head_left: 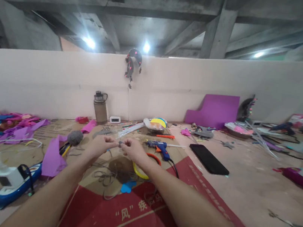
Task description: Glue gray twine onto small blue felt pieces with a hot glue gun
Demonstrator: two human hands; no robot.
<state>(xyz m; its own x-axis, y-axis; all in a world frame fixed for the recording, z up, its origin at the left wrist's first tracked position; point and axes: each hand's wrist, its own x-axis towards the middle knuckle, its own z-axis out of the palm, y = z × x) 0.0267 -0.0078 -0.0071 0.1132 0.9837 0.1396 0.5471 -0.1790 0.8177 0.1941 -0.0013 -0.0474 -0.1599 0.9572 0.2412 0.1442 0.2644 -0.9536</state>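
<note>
My left hand (103, 145) and my right hand (133, 152) meet over the cardboard, fingertips pinched together. Between them is a small grey piece (120, 144), too small to make out exactly. Loose grey yarn (104, 177) lies in loops below the hands, and a grey yarn ball (75, 138) rests left of my left hand. Partly hidden by my right forearm is a yellow ring (140, 173) with an orange-red edge. A blue felt cutout (128, 187) sits in front of it. Just beyond my right hand lies a blue hot glue gun (165, 150).
Felt scraps (15, 129) and a blue power strip (17, 188) with cables crowd the left. A bottle (100, 107) stands by the partition. On the right lie a black phone (208, 159) and scissors (286, 220). A bowl (154, 130) of scraps stands at the back.
</note>
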